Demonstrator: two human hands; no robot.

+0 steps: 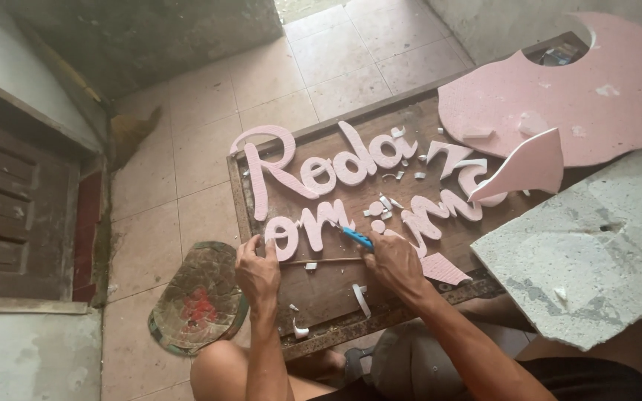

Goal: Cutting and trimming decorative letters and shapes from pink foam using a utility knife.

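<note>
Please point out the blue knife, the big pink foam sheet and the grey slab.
blue knife (356, 238), head view, on its handle.
pink foam sheet (603, 104), head view, on its flat top.
grey slab (596, 252), head view, on its middle.

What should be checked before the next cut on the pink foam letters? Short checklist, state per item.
1. Left hand steadying the lower-row foam letter: ok, fingers rest on it.
2. Right hand gripping the blue cutter: ok.
3. Blade tip clear of the left fingers: cannot tell, too small.
4. Wooden board free of offcuts near the hands: not ok, white scraps lie about.
5. Loose pink sheet off the letters: not ok, it overlaps the right end.
</note>
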